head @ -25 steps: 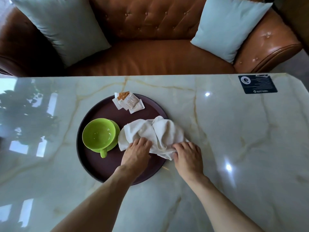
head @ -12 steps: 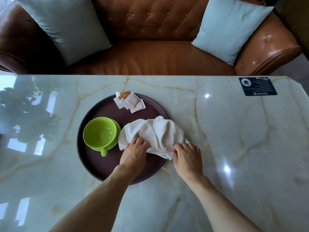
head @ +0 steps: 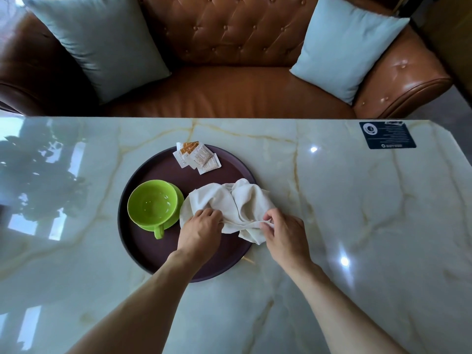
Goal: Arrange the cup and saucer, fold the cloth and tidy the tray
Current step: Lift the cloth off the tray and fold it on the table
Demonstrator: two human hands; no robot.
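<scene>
A crumpled cream cloth (head: 229,200) lies over the right side of a round dark-brown tray (head: 153,254) on the marble table. My left hand (head: 201,231) pinches the cloth's near edge over the tray. My right hand (head: 283,233) pinches the same edge at the tray's right rim, and the edge is stretched between them. A green cup (head: 152,205) sits upright on a green saucer (head: 178,200) at the tray's left, handle toward me. Several sugar sachets (head: 198,157) lie at the tray's far edge.
The marble table (head: 357,226) carries a dark card (head: 387,135) at its far right corner. Behind the table stands a brown leather sofa (head: 229,93) with two pale blue cushions (head: 94,42).
Both hands have closed on the cloth's near edge and pulled it slightly up and apart, so a taut hem now runs between them. Cup, saucer and sachets have not moved.
</scene>
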